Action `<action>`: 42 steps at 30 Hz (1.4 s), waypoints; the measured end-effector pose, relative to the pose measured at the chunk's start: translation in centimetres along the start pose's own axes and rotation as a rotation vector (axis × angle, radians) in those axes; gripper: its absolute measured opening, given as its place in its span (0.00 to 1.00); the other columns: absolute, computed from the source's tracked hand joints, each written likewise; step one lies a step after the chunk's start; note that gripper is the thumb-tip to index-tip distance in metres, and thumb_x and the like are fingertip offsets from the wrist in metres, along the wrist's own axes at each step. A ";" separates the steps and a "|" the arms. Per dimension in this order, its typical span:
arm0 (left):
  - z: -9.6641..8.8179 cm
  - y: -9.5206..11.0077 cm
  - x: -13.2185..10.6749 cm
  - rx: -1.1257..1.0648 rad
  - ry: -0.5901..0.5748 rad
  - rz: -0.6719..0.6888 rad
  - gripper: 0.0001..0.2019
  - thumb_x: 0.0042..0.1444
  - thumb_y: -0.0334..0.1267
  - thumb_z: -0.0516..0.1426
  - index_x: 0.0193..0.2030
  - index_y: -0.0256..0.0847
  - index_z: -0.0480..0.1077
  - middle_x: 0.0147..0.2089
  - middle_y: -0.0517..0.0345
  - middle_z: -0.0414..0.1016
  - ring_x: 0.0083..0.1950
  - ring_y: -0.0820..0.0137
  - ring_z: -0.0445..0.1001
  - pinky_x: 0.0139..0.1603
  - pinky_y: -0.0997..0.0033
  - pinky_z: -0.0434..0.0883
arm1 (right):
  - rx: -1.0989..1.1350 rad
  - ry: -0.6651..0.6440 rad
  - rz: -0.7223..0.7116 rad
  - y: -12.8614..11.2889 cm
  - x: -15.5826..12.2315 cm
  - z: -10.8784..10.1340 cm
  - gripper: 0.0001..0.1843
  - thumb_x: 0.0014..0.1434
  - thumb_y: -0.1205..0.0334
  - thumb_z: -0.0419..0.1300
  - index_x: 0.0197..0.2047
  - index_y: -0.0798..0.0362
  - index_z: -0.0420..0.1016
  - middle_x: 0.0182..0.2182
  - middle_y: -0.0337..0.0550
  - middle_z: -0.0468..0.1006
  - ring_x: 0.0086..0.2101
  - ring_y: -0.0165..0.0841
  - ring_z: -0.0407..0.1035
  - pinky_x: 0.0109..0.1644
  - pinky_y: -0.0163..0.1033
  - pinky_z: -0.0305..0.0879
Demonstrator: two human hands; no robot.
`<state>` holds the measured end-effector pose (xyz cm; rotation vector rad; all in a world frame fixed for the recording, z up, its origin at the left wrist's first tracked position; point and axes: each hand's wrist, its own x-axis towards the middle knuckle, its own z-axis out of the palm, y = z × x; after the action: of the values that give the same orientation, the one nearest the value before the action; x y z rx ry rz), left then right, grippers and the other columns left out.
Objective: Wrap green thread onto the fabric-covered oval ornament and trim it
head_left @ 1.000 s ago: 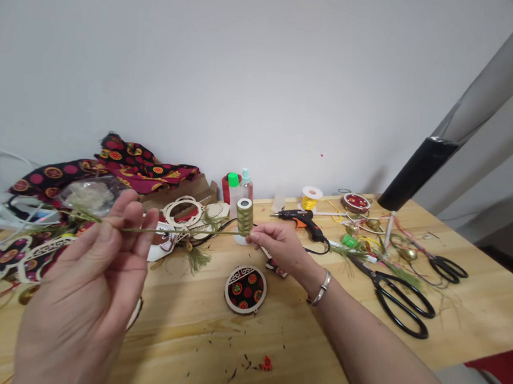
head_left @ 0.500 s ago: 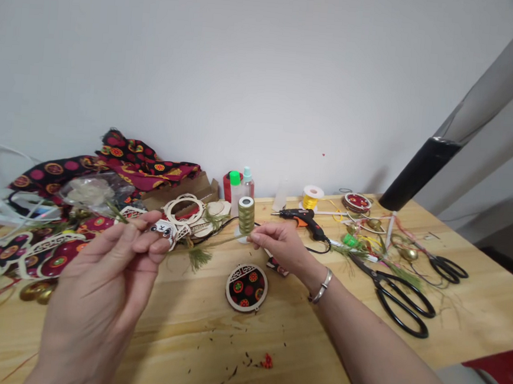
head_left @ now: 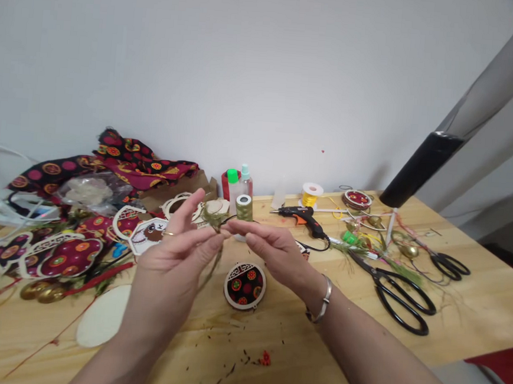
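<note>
My left hand (head_left: 175, 256) and my right hand (head_left: 270, 249) meet above the wooden table (head_left: 316, 333), fingertips almost touching. Both pinch a bundle of olive-green thread (head_left: 215, 221), which loops and hangs down between them. A spool of the same green thread (head_left: 244, 207) stands upright just behind my fingers. A round wooden ornament with dark patterned fabric (head_left: 245, 285) lies on the table below my right hand. A silver bangle (head_left: 323, 299) circles my right wrist.
A black and orange glue gun (head_left: 303, 218), a yellow wire spool (head_left: 312, 195) and two bottles (head_left: 237, 184) stand at the back. Large black scissors (head_left: 393, 294) and smaller scissors (head_left: 448, 265) lie right. Patterned fabric (head_left: 121, 160) and wooden cutouts (head_left: 63, 253) crowd the left.
My left hand has moved right and away from the camera to meet my right hand. The thread, earlier stretched taut between the hands, now hangs bunched in a loop.
</note>
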<state>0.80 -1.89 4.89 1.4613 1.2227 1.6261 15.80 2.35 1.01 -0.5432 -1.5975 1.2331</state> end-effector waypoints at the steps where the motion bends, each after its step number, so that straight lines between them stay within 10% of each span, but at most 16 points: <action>1: 0.2 -0.3 -0.1 -0.002 -0.027 0.003 0.03 0.50 0.34 0.62 0.29 0.44 0.78 0.67 0.60 0.57 0.64 0.61 0.58 0.63 0.59 0.56 | 0.067 -0.026 0.007 -0.1 -0.1 0.2 0.15 0.59 0.59 0.56 0.50 0.46 0.73 0.49 0.39 0.76 0.50 0.31 0.68 0.58 0.44 0.60; 11: 0.7 -1.2 -0.1 -0.102 -0.050 -0.047 0.05 0.50 0.34 0.61 0.28 0.47 0.78 0.68 0.66 0.54 0.68 0.59 0.50 0.66 0.55 0.50 | 0.372 -0.033 0.247 -0.4 0.0 0.4 0.05 0.47 0.63 0.66 0.30 0.54 0.77 0.24 0.34 0.75 0.27 0.23 0.67 0.35 0.32 0.63; 22: -1.7 0.6 1.4 -0.530 0.169 -0.098 0.04 0.56 0.31 0.58 0.32 0.35 0.73 0.46 0.50 0.78 0.54 0.58 0.72 0.56 0.52 0.69 | 0.090 0.008 0.286 0.7 0.6 -0.4 0.04 0.47 0.64 0.63 0.26 0.56 0.75 0.21 0.34 0.71 0.24 0.24 0.62 0.31 0.32 0.59; 42: -4.5 1.5 0.8 -0.427 0.446 -0.274 0.11 0.57 0.24 0.51 0.34 0.34 0.75 0.43 0.48 0.79 0.47 0.67 0.76 0.53 0.69 0.70 | -0.122 0.153 0.255 2.2 1.2 -2.3 0.06 0.47 0.62 0.61 0.26 0.56 0.74 0.21 0.36 0.72 0.24 0.26 0.63 0.32 0.33 0.60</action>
<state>-3.59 -2.77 6.76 0.6598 1.1452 1.9233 16.87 5.15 -0.55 -0.9206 -1.5131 1.2514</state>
